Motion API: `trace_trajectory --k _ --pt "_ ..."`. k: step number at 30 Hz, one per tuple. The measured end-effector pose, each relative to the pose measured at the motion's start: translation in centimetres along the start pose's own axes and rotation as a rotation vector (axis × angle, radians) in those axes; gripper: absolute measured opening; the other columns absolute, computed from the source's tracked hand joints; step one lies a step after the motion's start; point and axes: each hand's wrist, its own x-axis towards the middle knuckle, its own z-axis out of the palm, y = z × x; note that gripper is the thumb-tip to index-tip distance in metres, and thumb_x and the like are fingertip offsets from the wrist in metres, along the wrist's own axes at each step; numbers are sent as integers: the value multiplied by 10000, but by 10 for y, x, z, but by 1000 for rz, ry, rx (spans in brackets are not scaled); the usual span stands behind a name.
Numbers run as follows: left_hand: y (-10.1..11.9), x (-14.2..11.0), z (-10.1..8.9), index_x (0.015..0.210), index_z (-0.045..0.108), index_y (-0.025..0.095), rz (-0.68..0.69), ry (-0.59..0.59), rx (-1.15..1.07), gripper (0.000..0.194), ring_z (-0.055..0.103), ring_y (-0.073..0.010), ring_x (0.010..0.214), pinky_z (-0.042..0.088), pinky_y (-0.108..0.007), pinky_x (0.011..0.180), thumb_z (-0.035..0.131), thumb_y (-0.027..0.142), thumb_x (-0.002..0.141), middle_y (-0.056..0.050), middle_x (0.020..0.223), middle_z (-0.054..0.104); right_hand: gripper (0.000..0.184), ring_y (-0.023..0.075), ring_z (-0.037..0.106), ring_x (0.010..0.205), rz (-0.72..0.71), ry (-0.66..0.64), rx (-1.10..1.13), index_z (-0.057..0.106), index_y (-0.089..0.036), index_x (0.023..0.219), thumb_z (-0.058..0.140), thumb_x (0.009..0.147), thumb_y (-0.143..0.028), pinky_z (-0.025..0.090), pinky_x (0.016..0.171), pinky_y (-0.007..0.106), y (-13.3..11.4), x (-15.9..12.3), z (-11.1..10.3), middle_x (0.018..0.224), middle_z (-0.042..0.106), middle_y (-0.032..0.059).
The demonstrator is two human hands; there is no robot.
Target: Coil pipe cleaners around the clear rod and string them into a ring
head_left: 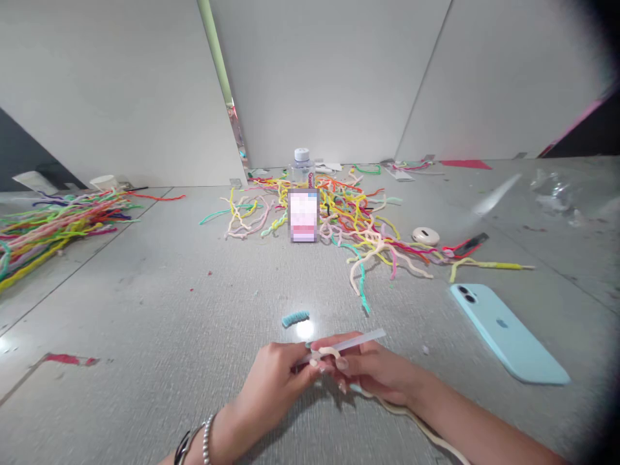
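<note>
Both hands meet low in the frame, above a grey worktop, fingertips nearly touching. Left hand: thumb and fingers pinch the lower end of a translucent white stick, which slants up to the right with its far end free. Right hand: thumb and forefinger pinch a cream chenille stem, looped over the stick between the two hands; the remaining fingers curl beneath, partly hidden, so their exact hold cannot be told. A long cream length trails below the right forearm to the bottom edge; a bit of pale blue shows under that hand. Left wrist carries a silver bead bracelet and a dark band. Just beyond the hands lies a small blue coil, tightly wound. To the right, a light-blue phone rests back up. Farther off, a tangle of multicoloured chenille stems spreads around a white-capped bottle, with a pixelated upright rectangle in front of it. Near the tangle's right side: a round cream case. Far left, a second bundle of stems, laid roughly parallel.
</note>
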Motion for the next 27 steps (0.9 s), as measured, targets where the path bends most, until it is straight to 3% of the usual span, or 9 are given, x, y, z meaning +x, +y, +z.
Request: trace_trajectory --k 7,13,20,27 --pt "-1 2 4 612 548 135 -55 -60 -230 581 346 -90 483 220 -218 470 459 641 884 40 494 415 367 23 368 515 -41 -53 31 754 -181 1035 780 766 -429 272 474 173 0 2 1 746 571 -8" --pt "0 0 0 640 513 152 41 -165 -318 489 367 -80 487 293 -199 504 433 519 953 46 519 457 373 29 233 499 34 -3 67 752 -181 988 840 694 -394 166 463 195 -4 0 1 642 493 -46" --pt "5 0 -8 705 469 167 72 -211 -262 422 400 -88 549 320 -196 550 324 423 1008 34 601 476 348 35 305 512 -6 105 84 703 -188 963 851 691 -348 183 476 208 -4 4 -4 663 495 -51" --pt "12 -2 -9 785 488 160 79 -229 -276 433 338 -94 596 294 -207 569 280 463 1014 37 662 413 370 31 325 479 -27 52 34 655 -176 927 853 681 -368 194 453 207 -4 4 1 648 530 -62"
